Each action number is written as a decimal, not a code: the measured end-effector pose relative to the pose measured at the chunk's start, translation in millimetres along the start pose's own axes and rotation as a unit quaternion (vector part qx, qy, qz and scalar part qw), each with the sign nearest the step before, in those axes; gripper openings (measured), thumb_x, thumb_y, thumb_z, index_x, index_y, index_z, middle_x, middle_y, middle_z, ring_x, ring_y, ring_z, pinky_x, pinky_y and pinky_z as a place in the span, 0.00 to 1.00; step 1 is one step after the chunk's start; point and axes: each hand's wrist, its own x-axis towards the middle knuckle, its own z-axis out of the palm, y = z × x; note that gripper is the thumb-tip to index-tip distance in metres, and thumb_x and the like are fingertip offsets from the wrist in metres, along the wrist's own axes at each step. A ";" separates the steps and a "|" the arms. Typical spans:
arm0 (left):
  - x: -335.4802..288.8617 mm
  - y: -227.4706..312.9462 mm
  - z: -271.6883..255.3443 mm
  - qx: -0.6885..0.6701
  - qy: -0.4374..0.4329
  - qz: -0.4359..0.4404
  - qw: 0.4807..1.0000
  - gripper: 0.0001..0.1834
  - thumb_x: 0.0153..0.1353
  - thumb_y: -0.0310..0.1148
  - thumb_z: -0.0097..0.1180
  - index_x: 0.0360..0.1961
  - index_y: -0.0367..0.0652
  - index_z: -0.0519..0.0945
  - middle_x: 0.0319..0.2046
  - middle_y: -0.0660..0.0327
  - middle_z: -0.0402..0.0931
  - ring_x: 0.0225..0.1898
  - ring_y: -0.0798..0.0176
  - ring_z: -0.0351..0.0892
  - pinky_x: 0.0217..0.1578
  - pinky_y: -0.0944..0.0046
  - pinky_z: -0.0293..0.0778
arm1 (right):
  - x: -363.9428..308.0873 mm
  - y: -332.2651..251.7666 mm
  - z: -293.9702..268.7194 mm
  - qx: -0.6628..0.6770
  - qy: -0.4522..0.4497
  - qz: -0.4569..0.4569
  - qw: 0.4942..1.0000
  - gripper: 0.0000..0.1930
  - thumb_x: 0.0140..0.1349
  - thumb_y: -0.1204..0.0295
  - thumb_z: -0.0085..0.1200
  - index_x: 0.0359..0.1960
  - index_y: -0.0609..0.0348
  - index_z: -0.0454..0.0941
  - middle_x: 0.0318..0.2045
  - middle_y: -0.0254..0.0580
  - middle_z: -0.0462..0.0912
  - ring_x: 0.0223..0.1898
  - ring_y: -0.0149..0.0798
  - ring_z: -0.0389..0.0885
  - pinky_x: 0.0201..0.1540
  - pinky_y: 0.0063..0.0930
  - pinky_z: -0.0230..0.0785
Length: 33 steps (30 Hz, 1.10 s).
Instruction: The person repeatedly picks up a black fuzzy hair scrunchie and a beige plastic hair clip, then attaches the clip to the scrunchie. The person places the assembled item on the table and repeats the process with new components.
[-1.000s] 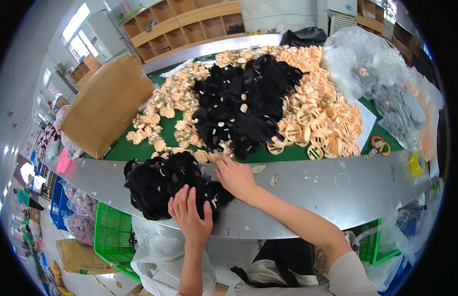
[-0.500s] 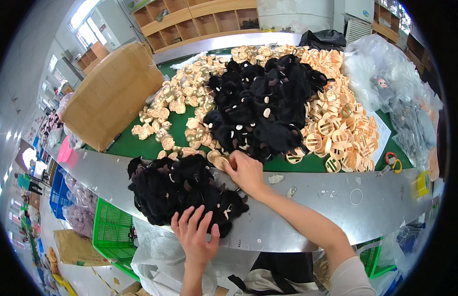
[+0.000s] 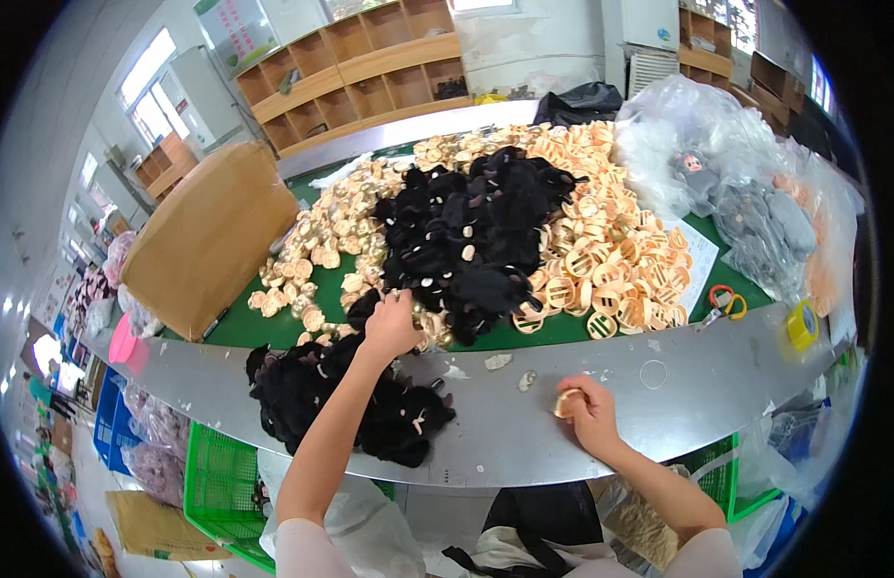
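One round gold piece: in the grasp of your right hand, above or on the bare metal edge of the tabletop; contact cannot be told.
Right hand: fingers closed around that piece, well apart from the piles.
Left hand: at the near side of the big pile, beside a black furry piece; your fingertips are hidden, so I cannot tell whether they grip it.
Step in hand: apparently picking, with one part secured on your right and your left at the pile.
Next move calls for: probably a sure hold on a single item, freed without dragging its neighbours, while the gold piece stays steady.
Near heap: black furry pieces on the metal, under your left forearm.
Big pile: more black ones, with gold rounds leftward and slotted discs rightward.
Far right: scissors, then yellow tape.
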 end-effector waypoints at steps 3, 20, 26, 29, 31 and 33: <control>-9.8 -2.2 20.4 0.070 -0.020 0.029 0.997 0.38 0.42 0.35 0.69 0.56 0.40 0.67 0.51 0.48 0.70 0.55 0.42 0.70 0.47 0.41 0.74 | -28.0 -9.8 -24.3 0.028 0.044 0.025 0.998 0.11 0.62 0.79 0.39 0.37 0.61 0.78 0.24 0.32 0.76 0.23 0.23 0.71 0.27 0.17 0.63; -45.3 13.0 -27.6 -0.021 0.212 0.110 0.971 0.11 0.49 0.23 0.58 0.36 0.40 0.76 0.32 0.55 0.75 0.33 0.51 0.78 0.35 0.55 0.74 | -47.5 -3.7 -42.9 0.070 0.043 0.004 0.997 0.12 0.57 0.84 0.38 0.30 0.65 0.78 0.24 0.36 0.75 0.20 0.25 0.70 0.24 0.21 0.62; -137.0 103.6 -92.3 -0.340 0.090 0.091 0.932 0.10 0.59 0.19 0.57 0.43 0.35 0.79 0.30 0.68 0.72 0.31 0.76 0.68 0.35 0.75 0.67 | -53.2 -16.8 -44.7 0.046 0.038 -0.048 0.997 0.10 0.54 0.79 0.48 0.37 0.63 0.79 0.26 0.36 0.76 0.22 0.27 0.71 0.26 0.21 0.64; -178.2 141.3 -78.3 -0.563 0.020 0.080 0.822 0.13 0.59 0.19 0.61 0.46 0.36 0.79 0.32 0.68 0.73 0.32 0.78 0.69 0.31 0.77 0.66 | -57.4 -55.1 -40.2 0.086 -0.020 -0.046 0.995 0.13 0.53 0.73 0.58 0.41 0.62 0.79 0.27 0.36 0.77 0.24 0.28 0.74 0.28 0.22 0.66; -204.5 153.6 -66.2 -0.622 -0.012 0.025 0.782 0.13 0.60 0.20 0.61 0.46 0.35 0.77 0.34 0.68 0.74 0.33 0.78 0.71 0.32 0.78 0.66 | -50.7 -83.2 -35.6 0.075 -0.081 -0.052 0.993 0.18 0.52 0.68 0.67 0.42 0.61 0.78 0.26 0.35 0.77 0.26 0.29 0.77 0.30 0.24 0.68; -222.6 167.7 -50.9 -0.659 0.026 0.032 0.751 0.12 0.60 0.22 0.62 0.44 0.35 0.77 0.35 0.66 0.76 0.33 0.77 0.71 0.33 0.78 0.65 | -49.5 -89.3 -27.9 0.040 -0.166 -0.035 0.985 0.14 0.56 0.69 0.66 0.40 0.61 0.79 0.24 0.36 0.76 0.25 0.31 0.76 0.30 0.24 0.68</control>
